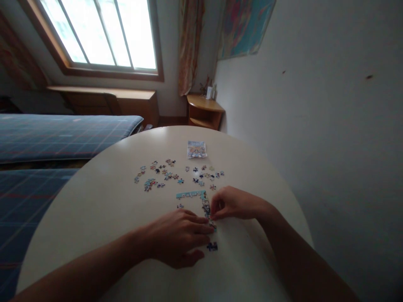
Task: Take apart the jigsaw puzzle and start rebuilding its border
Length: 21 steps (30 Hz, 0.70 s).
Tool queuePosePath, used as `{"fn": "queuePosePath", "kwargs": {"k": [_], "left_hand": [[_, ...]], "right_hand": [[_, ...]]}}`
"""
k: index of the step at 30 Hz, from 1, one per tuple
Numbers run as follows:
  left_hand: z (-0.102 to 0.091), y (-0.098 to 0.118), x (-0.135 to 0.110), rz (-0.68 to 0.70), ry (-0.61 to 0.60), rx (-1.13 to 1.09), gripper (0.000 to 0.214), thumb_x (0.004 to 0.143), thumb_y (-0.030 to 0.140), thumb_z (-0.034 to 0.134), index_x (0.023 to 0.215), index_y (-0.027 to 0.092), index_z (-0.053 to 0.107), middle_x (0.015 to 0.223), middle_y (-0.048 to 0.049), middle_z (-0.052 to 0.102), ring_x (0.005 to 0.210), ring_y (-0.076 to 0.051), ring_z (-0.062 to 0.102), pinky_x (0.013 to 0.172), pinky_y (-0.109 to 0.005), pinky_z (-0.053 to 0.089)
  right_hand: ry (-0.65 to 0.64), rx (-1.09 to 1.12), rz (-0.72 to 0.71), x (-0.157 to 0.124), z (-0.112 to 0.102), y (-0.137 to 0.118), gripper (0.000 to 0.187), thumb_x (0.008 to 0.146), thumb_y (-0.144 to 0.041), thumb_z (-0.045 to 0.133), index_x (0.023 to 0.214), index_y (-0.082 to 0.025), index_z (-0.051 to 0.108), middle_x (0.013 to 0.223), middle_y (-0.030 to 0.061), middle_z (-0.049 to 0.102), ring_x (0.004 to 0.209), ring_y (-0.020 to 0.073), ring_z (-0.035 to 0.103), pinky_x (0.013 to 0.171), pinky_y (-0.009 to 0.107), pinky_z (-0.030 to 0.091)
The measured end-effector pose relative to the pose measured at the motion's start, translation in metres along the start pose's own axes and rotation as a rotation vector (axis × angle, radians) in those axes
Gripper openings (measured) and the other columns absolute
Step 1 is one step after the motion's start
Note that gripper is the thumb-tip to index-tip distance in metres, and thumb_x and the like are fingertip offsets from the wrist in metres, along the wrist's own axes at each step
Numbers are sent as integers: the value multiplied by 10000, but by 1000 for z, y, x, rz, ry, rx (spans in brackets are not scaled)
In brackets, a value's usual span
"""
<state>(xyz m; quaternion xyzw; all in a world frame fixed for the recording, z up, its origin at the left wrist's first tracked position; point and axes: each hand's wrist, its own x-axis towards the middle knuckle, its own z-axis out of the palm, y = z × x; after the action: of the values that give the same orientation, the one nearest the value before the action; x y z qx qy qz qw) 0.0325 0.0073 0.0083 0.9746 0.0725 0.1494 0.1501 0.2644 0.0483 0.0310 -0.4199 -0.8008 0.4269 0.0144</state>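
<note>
A partly joined jigsaw puzzle (190,194) lies on the round table as a corner shape, one strip running left and the other toward me. My left hand (179,239) rests palm down with its fingers stretched out, the fingertips on the near part of the right-hand strip (205,205). From the right, my right hand (234,203) pinches at that strip's outer edge with thumb and forefinger. A small puzzle piece seems to be between them, mostly hidden by the fingers. Just below my left fingertips sits a separate dark puzzle piece (212,246). Another loose piece (180,206) lies inside the corner.
Loose puzzle pieces (166,174) are scattered beyond the hands in left and right groups. Behind them lies a small picture sheet (197,149). The white table (126,218) stands close to the wall (330,147), with a plaid-covered bed (63,136) at the left.
</note>
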Motion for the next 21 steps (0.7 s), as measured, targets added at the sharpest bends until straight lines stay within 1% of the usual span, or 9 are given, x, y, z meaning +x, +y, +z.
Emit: {"fn": "queuePosePath", "kwargs": {"k": [6, 9, 15, 18, 21], "left_hand": [[3, 1, -1, 8, -31, 59, 231, 904, 291, 551, 1081, 176, 648, 1199, -100, 696, 1056, -228, 672, 934, -350, 513], [4, 2, -2, 3, -62, 94, 234, 909, 297, 546, 1081, 172, 643, 1207, -103, 692, 1028, -226, 680, 919, -349, 523], [5, 6, 0, -10, -89, 157, 241, 912, 306, 546, 1082, 163, 640, 1252, -120, 667, 1009, -231, 684, 908, -355, 531], [4, 7, 1, 7, -81, 178, 225, 911, 295, 546, 1045, 149, 651, 1254, -119, 665, 1007, -227, 685, 905, -344, 539], [4, 7, 1, 23, -83, 205, 204, 899, 300, 563, 977, 140, 663, 1209, -105, 685, 991, -227, 688, 890, -344, 555]], "right_hand": [[-52, -92, 95, -7, 0, -8, 200, 729, -356, 763, 803, -171, 777, 687, 0, 698, 603, 103, 576, 540, 205, 378], [-27, -189, 128, -12, 5, -18, 210, 703, -379, 773, 800, -193, 781, 671, -7, 693, 589, 105, 571, 517, 213, 343], [36, -351, 183, -15, 14, -37, 126, 707, -327, 729, 756, -224, 784, 629, -5, 687, 559, 114, 562, 507, 230, 315], [48, -384, 181, -15, 16, -42, 119, 705, -313, 716, 755, -230, 785, 643, 8, 701, 567, 124, 570, 512, 230, 317], [54, -408, 172, -15, 17, -42, 103, 691, -263, 705, 752, -234, 783, 641, 12, 704, 565, 128, 570, 518, 231, 320]]}}
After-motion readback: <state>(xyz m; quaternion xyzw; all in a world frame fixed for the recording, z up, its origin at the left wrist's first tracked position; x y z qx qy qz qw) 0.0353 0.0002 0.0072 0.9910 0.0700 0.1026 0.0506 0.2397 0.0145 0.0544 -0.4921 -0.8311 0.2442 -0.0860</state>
